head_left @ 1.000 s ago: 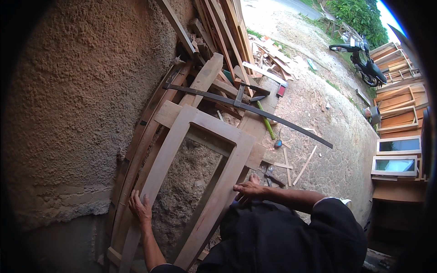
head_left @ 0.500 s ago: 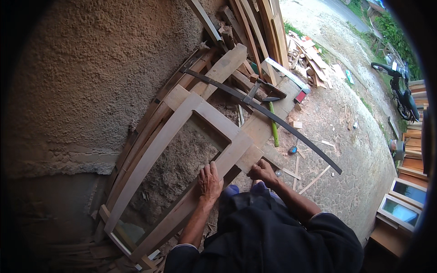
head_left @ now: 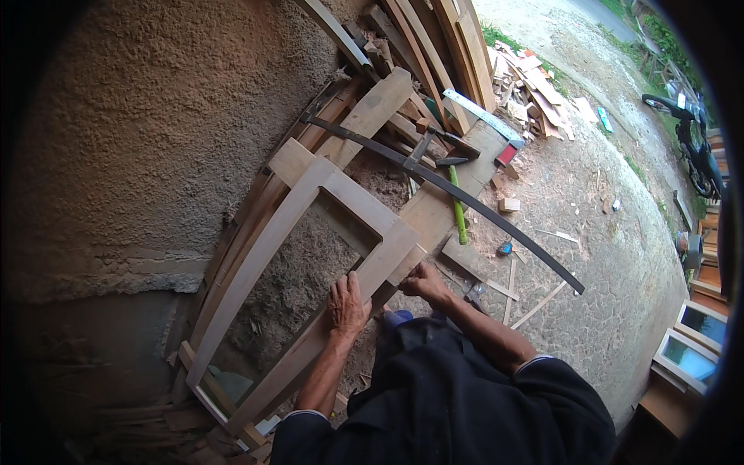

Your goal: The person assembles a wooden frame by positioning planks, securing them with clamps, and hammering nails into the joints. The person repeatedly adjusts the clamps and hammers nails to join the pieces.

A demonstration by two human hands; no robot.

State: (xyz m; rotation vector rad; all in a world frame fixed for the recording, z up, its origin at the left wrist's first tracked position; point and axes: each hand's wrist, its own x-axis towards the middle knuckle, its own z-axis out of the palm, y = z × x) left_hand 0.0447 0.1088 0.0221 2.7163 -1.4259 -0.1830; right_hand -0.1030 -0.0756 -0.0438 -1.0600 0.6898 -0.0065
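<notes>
A pale wooden frame with a crossrail lies slanting before me, partly propped on boards. My left hand is over its near stile, fingers bent across the wood toward the inner edge. Beside the frame's right end, my right hand has its fingers curled close to a short projecting wood end. Whatever is inside those fingers is hidden. Beyond the frame a long black bar clamp stretches over the boards. A hammer with a green handle lies beneath the bar.
A rough wall rises on the left. A square with a silver blade and red handle lies on a wide board. A blue tape measure, offcuts and leaning planks lie beyond. A motorcycle stands far right.
My right hand has shifted left and slightly up, staying near the frame's right end. My left hand has moved slightly left, still on the stile. The whole view has shifted a little.
</notes>
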